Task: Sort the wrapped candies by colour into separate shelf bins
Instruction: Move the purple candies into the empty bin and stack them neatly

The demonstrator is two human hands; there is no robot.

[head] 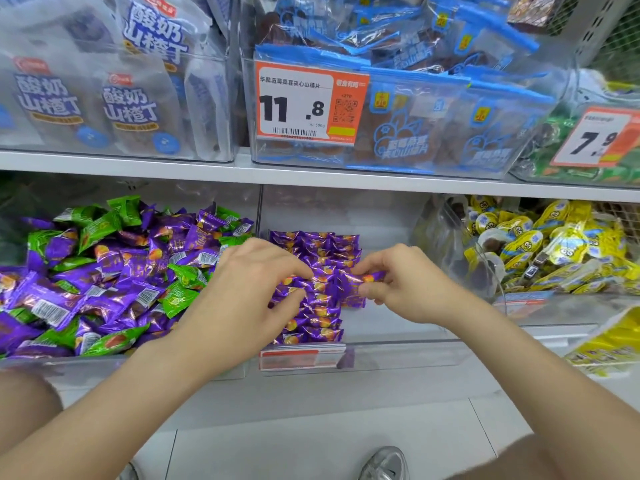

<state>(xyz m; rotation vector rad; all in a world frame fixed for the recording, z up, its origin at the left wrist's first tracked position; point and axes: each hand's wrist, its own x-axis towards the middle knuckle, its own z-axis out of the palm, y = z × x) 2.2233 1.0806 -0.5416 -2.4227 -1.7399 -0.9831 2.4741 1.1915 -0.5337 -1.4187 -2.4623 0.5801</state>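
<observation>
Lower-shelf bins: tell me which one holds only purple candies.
The middle bin: its purple candies lie in rows, with no other colour. The left bin mixes purple with green; the right bin holds yellow packets.

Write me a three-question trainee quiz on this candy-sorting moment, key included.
1. True or false: the left bin holds green candies mixed with purple ones.
2. The right hand pinches: A) a green candy; B) a purple candy; C) a yellow pack.
3. Fill in: the orange price tag above the middle bin reads ____.
Key: 1 true; 2 B; 3 11.8.
</observation>
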